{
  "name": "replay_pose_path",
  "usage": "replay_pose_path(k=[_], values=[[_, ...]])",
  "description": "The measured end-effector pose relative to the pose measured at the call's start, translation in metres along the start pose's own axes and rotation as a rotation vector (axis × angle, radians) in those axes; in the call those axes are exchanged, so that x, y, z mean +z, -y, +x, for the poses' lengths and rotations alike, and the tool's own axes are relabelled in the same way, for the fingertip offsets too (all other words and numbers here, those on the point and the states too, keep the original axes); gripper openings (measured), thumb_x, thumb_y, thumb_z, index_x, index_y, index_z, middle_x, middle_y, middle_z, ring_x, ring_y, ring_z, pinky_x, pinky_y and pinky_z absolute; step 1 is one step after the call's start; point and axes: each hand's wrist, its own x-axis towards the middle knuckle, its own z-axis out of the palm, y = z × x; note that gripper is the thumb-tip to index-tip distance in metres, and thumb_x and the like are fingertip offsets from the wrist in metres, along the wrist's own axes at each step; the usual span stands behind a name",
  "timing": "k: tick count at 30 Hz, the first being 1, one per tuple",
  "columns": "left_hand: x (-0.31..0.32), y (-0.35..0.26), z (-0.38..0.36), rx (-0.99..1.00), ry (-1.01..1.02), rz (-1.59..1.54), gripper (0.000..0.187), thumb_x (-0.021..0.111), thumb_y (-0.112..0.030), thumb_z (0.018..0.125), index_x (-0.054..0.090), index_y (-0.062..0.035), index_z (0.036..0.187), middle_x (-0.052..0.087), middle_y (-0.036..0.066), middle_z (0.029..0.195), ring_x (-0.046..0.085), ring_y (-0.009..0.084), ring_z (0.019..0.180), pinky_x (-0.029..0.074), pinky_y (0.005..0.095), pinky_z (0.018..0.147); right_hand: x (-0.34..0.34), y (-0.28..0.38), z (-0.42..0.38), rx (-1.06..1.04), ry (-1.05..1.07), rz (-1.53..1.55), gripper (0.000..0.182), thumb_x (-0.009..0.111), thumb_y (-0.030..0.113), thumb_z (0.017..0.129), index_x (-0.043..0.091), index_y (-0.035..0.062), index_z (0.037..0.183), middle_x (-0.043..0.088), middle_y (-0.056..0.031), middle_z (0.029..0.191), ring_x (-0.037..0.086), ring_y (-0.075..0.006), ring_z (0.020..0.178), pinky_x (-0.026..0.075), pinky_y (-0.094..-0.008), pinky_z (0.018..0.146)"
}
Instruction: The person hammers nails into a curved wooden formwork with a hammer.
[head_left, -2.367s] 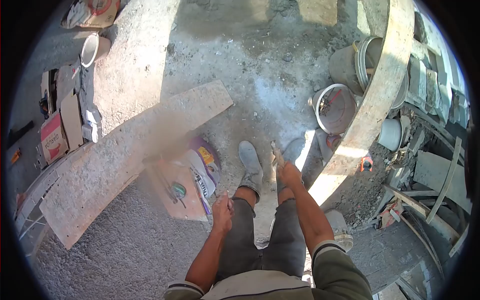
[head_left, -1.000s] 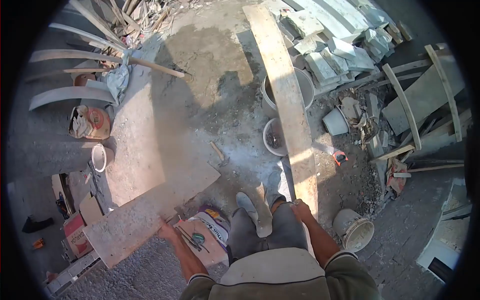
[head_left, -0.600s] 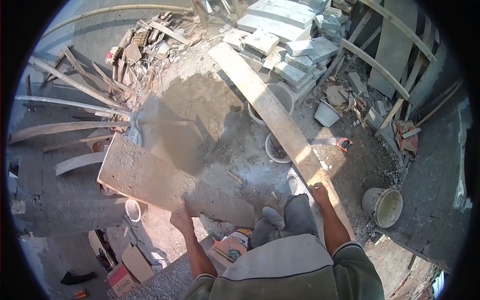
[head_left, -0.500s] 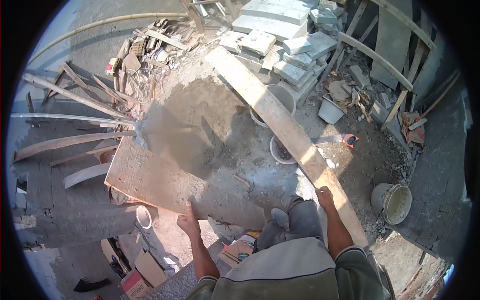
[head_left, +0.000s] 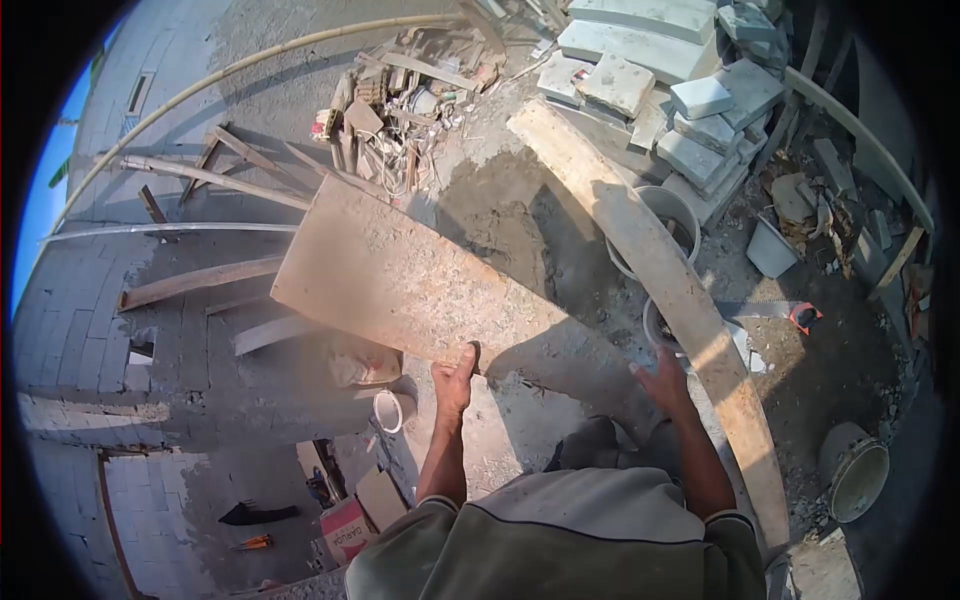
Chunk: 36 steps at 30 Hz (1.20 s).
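A wide, mortar-crusted wooden board (head_left: 420,270) slants across the middle, its left end raised and its right end in shade near my legs. My left hand (head_left: 455,385) is closed on the board's near edge, thumb on the top face. Around the right end is my right hand (head_left: 665,385), its thumb over the face and its other fingers partly hidden at the edge. Just right of that hand, a long narrow plank (head_left: 650,240) lies diagonally, passing over the rims of a large bucket (head_left: 692,215) and a smaller one (head_left: 652,325).
A handsaw (head_left: 765,310) lies right of the plank. Pale blocks (head_left: 640,50) are stacked at the back; wood scraps (head_left: 375,120) are heaped at the back left. Timber strips (head_left: 200,280) lean on the left. Buckets stand at the right (head_left: 858,480) and lower left (head_left: 392,410).
My right hand has left the long plank and moved to the wide board's right end. The wide board's left end has risen and swung away from me. The view has shifted left.
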Motion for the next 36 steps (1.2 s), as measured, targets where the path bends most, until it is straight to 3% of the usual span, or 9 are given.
replay_pose_path(k=[7, 12, 18, 21, 23, 27, 30, 32, 36], values=[[0.038, -0.044, 0.058, 0.24, 0.078, -0.444, 0.022, 0.072, -0.023, 0.083, 0.063, -0.0035, 0.091, 0.059, -0.002, 0.074, 0.048, 0.007, 0.061, 0.037, 0.0238, 0.055, -0.008, 0.127, 0.092, -0.385, -0.009, 0.052, 0.078, 0.072, 0.044, 0.075, 0.042, -0.0017, 0.131, 0.041, -0.0253, 0.135, 0.041, -0.0404, 0.124, 0.034, -0.0474, 0.103], [0.039, -0.007, 0.113, -0.117, 0.265, -0.378, 0.023, 0.067, -0.026, 0.087, 0.062, -0.006, 0.096, 0.058, -0.001, 0.08, 0.049, 0.0071, 0.06, 0.035, 0.0232, 0.048, 0.031, 0.147, 0.086, -0.634, -0.516, -0.306, 0.091, 0.076, 0.049, 0.068, 0.038, 0.0015, 0.136, 0.034, -0.027, 0.139, 0.035, -0.0422, 0.128, 0.027, -0.0537, 0.103], [0.051, 0.049, 0.163, -0.097, 0.3, -0.424, 0.03, 0.067, -0.021, 0.088, 0.06, -0.0002, 0.109, 0.061, 0.002, 0.087, 0.052, 0.0086, 0.062, 0.036, 0.0237, 0.047, 0.142, 0.161, 0.04, -0.125, -0.294, -0.426, 0.097, 0.078, 0.049, 0.064, 0.036, -0.0014, 0.135, 0.033, -0.0272, 0.138, 0.029, -0.0418, 0.132, 0.023, -0.0524, 0.106], [0.036, 0.051, 0.18, -0.214, 0.401, -0.412, 0.031, 0.068, -0.023, 0.087, 0.065, 0.0065, 0.096, 0.065, 0.009, 0.092, 0.058, 0.0124, 0.081, 0.047, 0.0286, 0.069, 0.181, 0.177, 0.046, 0.04, -0.419, -0.336, 0.097, 0.073, 0.055, 0.069, 0.032, -0.0001, 0.138, 0.03, -0.0282, 0.141, 0.029, -0.041, 0.132, 0.023, -0.0519, 0.106], [0.017, 0.056, 0.2, -0.387, 0.614, -0.336, 0.027, 0.066, -0.02, 0.088, 0.058, 0.0001, 0.104, 0.059, 0.003, 0.092, 0.053, 0.0062, 0.074, 0.036, 0.0198, 0.047, 0.195, 0.167, 0.055, 0.109, -0.579, -0.302, 0.096, 0.071, 0.056, 0.071, 0.032, 0.0015, 0.139, 0.028, -0.0263, 0.143, 0.028, -0.0409, 0.132, 0.023, -0.0535, 0.105], [0.001, 0.06, 0.229, -0.252, 0.789, -0.531, 0.023, 0.069, -0.023, 0.086, 0.058, -0.0043, 0.092, 0.048, -0.005, 0.072, 0.042, 0.0021, 0.056, 0.027, 0.0207, 0.041, 0.162, 0.171, 0.06, 0.254, -0.659, -0.314, 0.099, 0.073, 0.055, 0.069, 0.032, 0.0, 0.139, 0.031, -0.0256, 0.142, 0.031, -0.0401, 0.131, 0.025, -0.0506, 0.105], [-0.005, 0.058, 0.241, -0.17, 0.837, -0.694, 0.025, 0.07, -0.023, 0.085, 0.055, -0.006, 0.096, 0.045, -0.006, 0.068, 0.038, 0.0033, 0.05, 0.027, 0.0216, 0.041, 0.153, 0.162, 0.054, 0.086, -0.615, -0.338, 0.088, 0.077, 0.05, 0.069, 0.044, -0.0009, 0.133, 0.05, -0.0265, 0.128, 0.049, -0.0363, 0.12, 0.04, -0.0434, 0.096], [0.0, 0.078, 0.258, -0.151, 0.921, -0.739, 0.026, 0.07, -0.023, 0.084, 0.053, -0.0082, 0.098, 0.043, -0.008, 0.066, 0.033, 0.0028, 0.046, 0.025, 0.0217, 0.04, 0.145, 0.183, 0.048, 0.463, -0.126, 0.161, 0.071, 0.078, 0.046, 0.07, 0.058, -0.002, 0.119, 0.067, -0.0188, 0.099, 0.065, -0.0314, 0.093, 0.049, -0.0389, 0.079], [0.023, 0.127, 0.283, -0.394, 1.0, -0.572, 0.025, 0.068, -0.028, 0.086, 0.054, -0.0098, 0.098, 0.043, -0.007, 0.065, 0.032, 0.0019, 0.046, 0.026, 0.0216, 0.04, 0.198, 0.159, 0.033, 0.271, -0.324, 0.217, 0.063, 0.075, 0.05, 0.071, 0.063, -0.0033, 0.101, 0.066, -0.0183, 0.077, 0.066, -0.0314, 0.076, 0.051, -0.0397, 0.067]])
